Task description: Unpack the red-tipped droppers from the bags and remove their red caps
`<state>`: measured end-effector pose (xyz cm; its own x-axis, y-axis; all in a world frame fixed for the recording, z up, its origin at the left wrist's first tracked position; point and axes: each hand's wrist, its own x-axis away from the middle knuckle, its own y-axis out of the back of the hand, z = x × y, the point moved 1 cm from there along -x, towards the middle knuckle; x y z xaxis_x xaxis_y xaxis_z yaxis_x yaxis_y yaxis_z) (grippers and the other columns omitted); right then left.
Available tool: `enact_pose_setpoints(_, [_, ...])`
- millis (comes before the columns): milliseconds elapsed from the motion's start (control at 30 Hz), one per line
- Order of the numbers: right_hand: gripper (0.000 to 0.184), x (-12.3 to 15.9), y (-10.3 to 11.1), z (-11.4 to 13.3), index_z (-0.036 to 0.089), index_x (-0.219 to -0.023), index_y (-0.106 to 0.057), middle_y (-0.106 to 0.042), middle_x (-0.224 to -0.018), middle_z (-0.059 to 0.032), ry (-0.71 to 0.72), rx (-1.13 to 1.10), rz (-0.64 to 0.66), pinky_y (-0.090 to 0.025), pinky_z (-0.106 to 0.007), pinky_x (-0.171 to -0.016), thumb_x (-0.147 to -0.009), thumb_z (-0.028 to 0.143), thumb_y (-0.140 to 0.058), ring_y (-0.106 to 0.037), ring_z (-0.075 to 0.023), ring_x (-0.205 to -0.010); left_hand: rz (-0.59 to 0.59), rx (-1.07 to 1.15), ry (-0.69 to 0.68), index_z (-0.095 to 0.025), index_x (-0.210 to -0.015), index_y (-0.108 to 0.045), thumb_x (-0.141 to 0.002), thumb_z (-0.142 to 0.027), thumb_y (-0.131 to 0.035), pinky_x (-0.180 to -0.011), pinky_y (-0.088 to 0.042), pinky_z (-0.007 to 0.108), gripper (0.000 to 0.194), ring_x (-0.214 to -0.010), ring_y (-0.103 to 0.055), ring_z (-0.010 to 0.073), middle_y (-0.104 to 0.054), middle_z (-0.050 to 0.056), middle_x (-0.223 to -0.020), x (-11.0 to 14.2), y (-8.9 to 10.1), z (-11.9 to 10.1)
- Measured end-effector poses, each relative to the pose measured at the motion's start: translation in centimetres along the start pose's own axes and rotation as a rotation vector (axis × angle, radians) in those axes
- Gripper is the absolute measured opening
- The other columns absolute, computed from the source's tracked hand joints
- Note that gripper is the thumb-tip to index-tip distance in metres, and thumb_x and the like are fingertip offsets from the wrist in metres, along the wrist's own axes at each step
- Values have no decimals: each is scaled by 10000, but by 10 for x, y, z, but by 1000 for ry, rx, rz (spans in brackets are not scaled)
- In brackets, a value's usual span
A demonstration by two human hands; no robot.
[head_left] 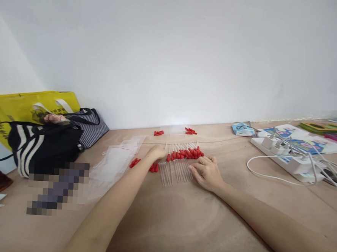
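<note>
Glass droppers with red rubber bulbs (pixel 188 153) lie side by side in a row on the table, tubes toward the wall. A second row of clear glass tubes (pixel 179 171) lies just nearer to me. My left hand (pixel 157 152) is at the left end of the far row, fingers bunched round what looks like one dropper's tube; its fingertips are partly hidden. Beside the right end of both rows rests my right hand (pixel 207 174), thumb and fingers apart. Loose red bulbs (pixel 154 167) lie under my left forearm, with more red bulbs (pixel 135 162) to its left.
Clear plastic bags (pixel 113 158) lie left of my left arm. Near the wall are further red-bulbed droppers (pixel 191 131). A black bag (pixel 50 143) and a yellow bag (pixel 30 102) stand far left. A power strip (pixel 286 160) with chargers and cables sits right, near a blue packet (pixel 242 129).
</note>
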<state>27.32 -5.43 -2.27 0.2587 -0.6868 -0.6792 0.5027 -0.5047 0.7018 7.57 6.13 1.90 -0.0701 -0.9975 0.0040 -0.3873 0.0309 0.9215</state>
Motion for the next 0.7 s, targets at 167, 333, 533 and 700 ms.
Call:
enact_pose_setpoints(167, [204,1,0,-1,211,-875,-632,-572,-769,-31,-18,1,-48,-289,-327,-742,-822,302,-458,-500,-145,-748,-190,-82,-97,-157,-873,-544,-805,-279,-419,-645,-406,311,188,-771,-585,224,-630,91,-834,42,24,10])
enact_pose_setpoints(333, [395,-2,-2,6,192,-1162,-502,-545,-1059,-97,94,30,-115,-333,-364,-834,-802,354,-480,-469,-209,-983,-383,-132,-599,-177,-793,-530,-853,-299,-402,-686,-403,288,187,-741,-561,172,-612,38,-779,99,13,32])
enact_pose_setpoints(533, [304,-8,-14,25,241,-1076,-564,-564,-1111,-60,294,39,-29,-245,-432,-952,-811,368,-486,-448,-212,-1060,-564,-115,-918,-166,-716,-527,-841,-272,-464,-648,-387,284,175,-673,-537,153,-609,25,-701,113,-10,40])
enact_pose_setpoints(700, [185,-15,-23,32,264,-944,-615,-654,-924,-6,333,-9,-29,-165,-456,-1000,-830,321,-481,-505,-175,-993,-580,-72,-981,-165,-734,-537,-826,-253,-496,-661,-398,280,134,-686,-537,145,-618,26,-729,109,-15,36])
